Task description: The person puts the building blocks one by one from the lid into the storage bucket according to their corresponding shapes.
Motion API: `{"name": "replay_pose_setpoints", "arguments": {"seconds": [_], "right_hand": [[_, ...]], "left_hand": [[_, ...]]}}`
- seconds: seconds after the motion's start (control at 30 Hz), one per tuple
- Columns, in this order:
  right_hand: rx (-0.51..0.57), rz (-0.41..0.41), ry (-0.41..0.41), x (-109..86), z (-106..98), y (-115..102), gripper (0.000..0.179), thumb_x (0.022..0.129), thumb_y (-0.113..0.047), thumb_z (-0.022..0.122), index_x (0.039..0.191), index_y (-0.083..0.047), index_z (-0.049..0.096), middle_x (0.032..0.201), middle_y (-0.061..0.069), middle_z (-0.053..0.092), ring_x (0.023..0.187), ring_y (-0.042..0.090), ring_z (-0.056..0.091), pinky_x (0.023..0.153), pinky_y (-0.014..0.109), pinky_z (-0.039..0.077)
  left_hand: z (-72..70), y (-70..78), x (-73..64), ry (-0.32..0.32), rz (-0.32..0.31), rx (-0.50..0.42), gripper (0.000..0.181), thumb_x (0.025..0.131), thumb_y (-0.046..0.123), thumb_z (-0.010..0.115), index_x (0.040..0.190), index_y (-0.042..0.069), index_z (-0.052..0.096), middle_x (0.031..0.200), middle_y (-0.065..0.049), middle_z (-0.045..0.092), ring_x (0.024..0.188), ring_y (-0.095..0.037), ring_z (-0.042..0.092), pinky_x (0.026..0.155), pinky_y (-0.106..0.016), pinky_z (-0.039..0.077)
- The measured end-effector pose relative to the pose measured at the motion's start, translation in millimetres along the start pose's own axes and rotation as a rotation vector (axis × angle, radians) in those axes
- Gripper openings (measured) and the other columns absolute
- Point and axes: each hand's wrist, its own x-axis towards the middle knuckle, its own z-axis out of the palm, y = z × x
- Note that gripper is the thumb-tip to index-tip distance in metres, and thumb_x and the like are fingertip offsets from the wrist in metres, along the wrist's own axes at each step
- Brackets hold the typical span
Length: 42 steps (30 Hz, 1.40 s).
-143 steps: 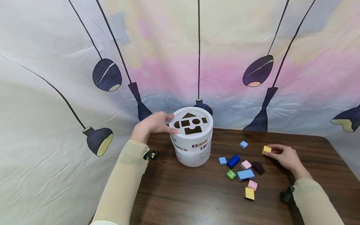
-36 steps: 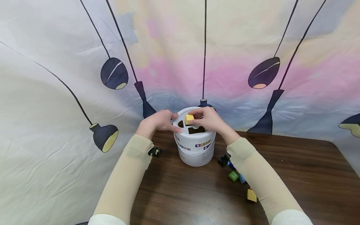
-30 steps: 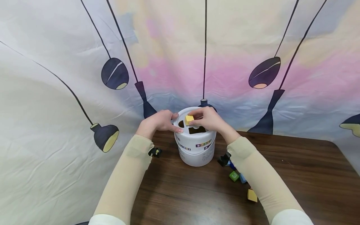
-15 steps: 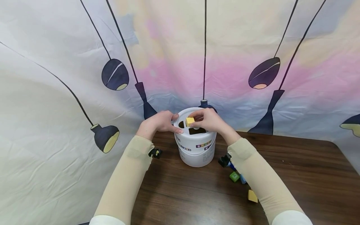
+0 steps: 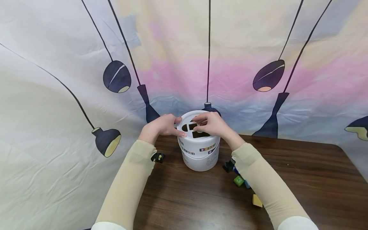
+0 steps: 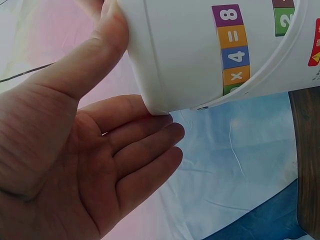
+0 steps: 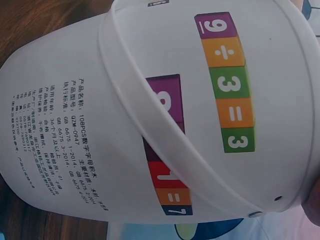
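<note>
A white bucket (image 5: 200, 163) stands upright on the brown table, its lid (image 5: 187, 134) pierced with dark shaped holes. My left hand (image 5: 162, 125) rests against the lid's left rim; in the left wrist view its thumb and fairly straight fingers (image 6: 150, 150) touch the edge. Above the lid's right half is my right hand (image 5: 211, 124), thumb and forefinger apart with nothing visible between them. It covers part of the holes. A square hole (image 5: 192, 126) lies by its fingertips. The right wrist view shows mostly the bucket's printed side (image 7: 227, 90) and only a bit of the hand.
Right of the bucket, partly behind the right sleeve (image 5: 267, 175), lie a green number block (image 5: 238, 180), a blue block (image 5: 247, 184) and a yellow block (image 5: 257, 200). A patterned cloth (image 5: 172, 64) hangs behind the table (image 5: 184, 204).
The right hand brought a yellow block from the table's right side to the lid. Half a second ago it held the block over the square hole; now the block is out of sight. The left hand stays.
</note>
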Motion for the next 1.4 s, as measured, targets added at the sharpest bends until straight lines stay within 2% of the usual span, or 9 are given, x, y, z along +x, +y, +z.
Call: {"name": "replay_pose_setpoints", "arguments": {"seconds": [0.23,0.7,0.8,0.9,1.07,1.2,1.3,1.4], "right_hand": [[0.004,-0.002,0.006,-1.0,1,2,0.042,0.091,-0.017,0.089,0.131,-0.008,0.078,0.117,0.009,0.079,0.107,0.028,0.077,0.092,0.04,0.062],[0.004,-0.034,0.014,-2.1,-1,1,0.04,0.092,-0.017,0.087,0.13,-0.008,0.079,0.121,0.009,0.078,0.106,0.027,0.077,0.091,0.041,0.063],[0.036,-0.033,0.027,-4.2,-3,3,0.037,0.094,-0.02,0.086,0.129,-0.009,0.08,0.122,0.006,0.078,0.105,0.025,0.077,0.091,0.041,0.062],[0.122,-0.028,0.049,-8.9,-7,5,0.034,0.096,-0.023,0.084,0.128,-0.01,0.08,0.123,0.005,0.078,0.107,0.024,0.076,0.093,0.041,0.062],[0.282,-0.008,0.103,-26.7,-19,13,0.036,0.098,-0.025,0.082,0.13,-0.01,0.079,0.124,0.004,0.078,0.112,0.02,0.074,0.097,0.036,0.059],[0.365,0.008,0.167,-48.9,-29,27,0.034,0.099,-0.02,0.08,0.129,-0.005,0.079,0.122,0.009,0.078,0.109,0.017,0.073,0.093,0.029,0.059],[0.38,0.019,0.184,-67.9,-39,40,0.033,0.102,-0.018,0.077,0.13,-0.001,0.077,0.123,0.014,0.077,0.108,0.018,0.073,0.091,0.028,0.06],[0.354,0.071,0.157,-88.8,-47,56,0.037,0.104,-0.022,0.074,0.134,-0.001,0.074,0.129,0.018,0.074,0.11,0.021,0.073,0.093,0.032,0.061]], "left_hand": [[-0.3,1.6,-0.2,0.001,0.003,-0.002,0.089,0.094,0.052,0.081,0.163,0.009,0.045,0.155,-0.017,0.057,0.142,-0.032,0.054,0.11,-0.045,0.048],[-2.7,2.8,-1.6,0.001,-0.012,-0.01,0.09,0.094,0.051,0.081,0.163,0.008,0.043,0.16,-0.017,0.051,0.149,-0.034,0.047,0.117,-0.047,0.044],[-2.6,3.6,-2.0,0.001,-0.009,-0.014,0.09,0.094,0.051,0.082,0.163,0.008,0.043,0.16,-0.017,0.05,0.149,-0.034,0.047,0.118,-0.047,0.043],[-2.6,3.6,-2.5,0.003,-0.005,-0.015,0.09,0.094,0.051,0.082,0.163,0.008,0.044,0.161,-0.017,0.05,0.149,-0.035,0.047,0.119,-0.048,0.042],[-2.5,3.5,-1.9,0.021,-0.003,-0.03,0.09,0.093,0.05,0.083,0.162,0.009,0.044,0.162,-0.016,0.048,0.15,-0.034,0.045,0.12,-0.048,0.041],[-1.3,1.7,-3.1,0.027,0.008,-0.026,0.09,0.093,0.05,0.083,0.162,0.009,0.043,0.164,-0.016,0.045,0.152,-0.036,0.042,0.122,-0.049,0.038],[0.1,-1.2,-4.2,0.036,0.009,-0.024,0.091,0.092,0.051,0.083,0.163,0.01,0.042,0.165,-0.014,0.043,0.154,-0.036,0.039,0.123,-0.05,0.036],[1.3,-3.9,-6.0,0.046,0.007,-0.028,0.091,0.092,0.051,0.084,0.163,0.01,0.042,0.166,-0.013,0.042,0.154,-0.036,0.038,0.123,-0.051,0.036]]}}
